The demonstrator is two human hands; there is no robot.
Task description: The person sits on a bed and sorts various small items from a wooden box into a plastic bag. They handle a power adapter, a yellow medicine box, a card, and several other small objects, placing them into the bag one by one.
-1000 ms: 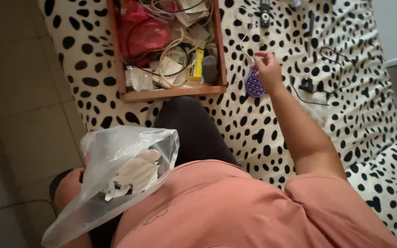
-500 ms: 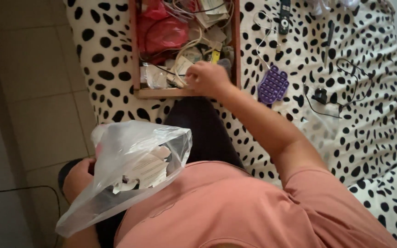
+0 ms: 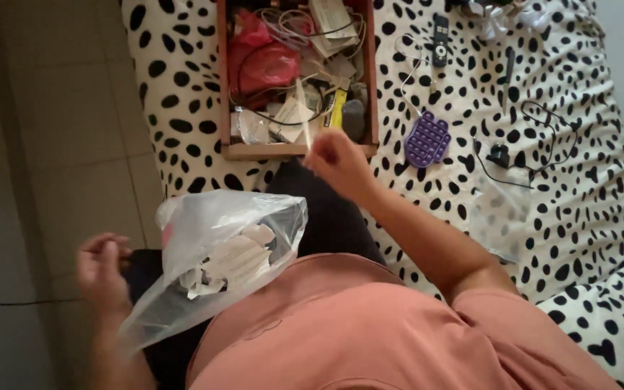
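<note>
A thin pale strip, too blurred to be identified, is pinched in the closed right hand just in front of the wooden drawer, which lies on the spotted bedcover. A clear plastic bag of torn paper is seen nearer than the drawer; beside it the left hand is loosely curled, its grip unclear. A purple bubble toy lies right of the drawer.

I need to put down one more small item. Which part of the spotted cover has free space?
Free: the cover left of the drawer, and below the purple toy. Crowded: inside the drawer, and around the black cable.
</note>
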